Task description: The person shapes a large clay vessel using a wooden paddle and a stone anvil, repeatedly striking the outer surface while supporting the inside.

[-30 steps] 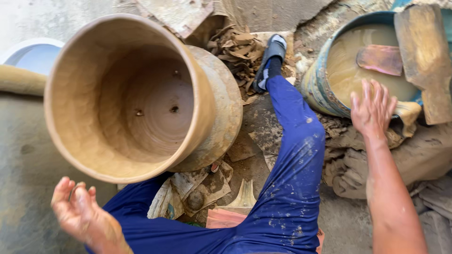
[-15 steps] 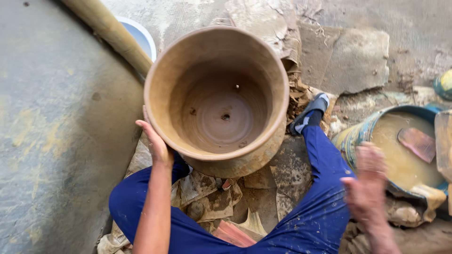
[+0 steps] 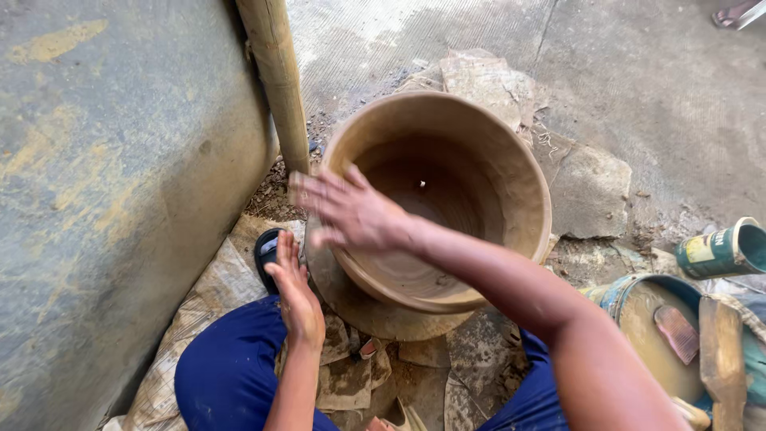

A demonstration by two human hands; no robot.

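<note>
So my right hand (image 3: 351,214) has swung over from the slurry bucket (image 3: 630,297), fingers spread flat on the clay pot (image 3: 495,172) rim; left hand (image 3: 294,289), open too, now sits by the wheel (image 3: 351,307); turning's on.

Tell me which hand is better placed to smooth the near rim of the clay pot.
Right. The right hand lies spread across the clay pot's near rim; the left hand sits lower, beside its outer wall near the base.

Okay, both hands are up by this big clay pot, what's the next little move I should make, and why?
Probably settle the right hand onto the near left rim of the clay pot. It hovers there with fingers spread, blurred, while the left hand rests low at the pot's base beside the disc it stands on. A steady grip at the rim would let both hands control the pot.
</note>
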